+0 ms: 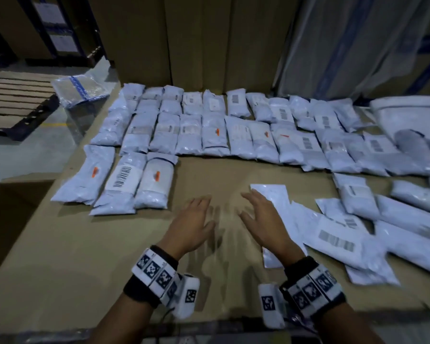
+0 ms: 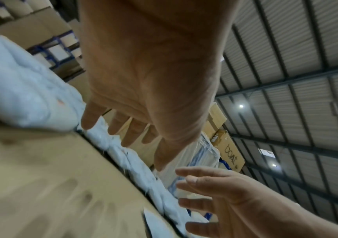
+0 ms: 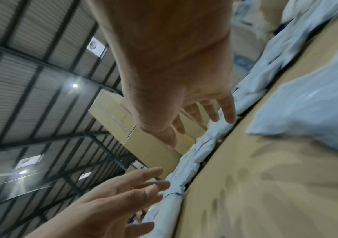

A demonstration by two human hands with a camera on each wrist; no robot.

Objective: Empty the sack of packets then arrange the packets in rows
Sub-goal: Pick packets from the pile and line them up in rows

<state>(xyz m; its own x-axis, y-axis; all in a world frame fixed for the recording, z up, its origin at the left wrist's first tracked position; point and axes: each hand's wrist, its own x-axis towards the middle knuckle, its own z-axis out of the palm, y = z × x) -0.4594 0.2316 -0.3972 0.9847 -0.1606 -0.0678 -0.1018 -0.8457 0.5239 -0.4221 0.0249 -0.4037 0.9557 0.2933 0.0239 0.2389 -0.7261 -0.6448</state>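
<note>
Left hand (image 1: 190, 225) and right hand (image 1: 263, 224), both spread with fingers straight and holding nothing, hovering side by side at lower centre over the bare brown cardboard work surface (image 1: 85, 244). Right hand overlapping a flat pale-blue plastic packet (image 1: 281, 207); contact not discernible. Rows of pale-blue plastic packets (image 1: 209, 125) lying across the upper centre; loose unsorted packets (image 1: 382, 219) lying at right. White sack (image 1: 407, 112) lying at upper right.
</note>
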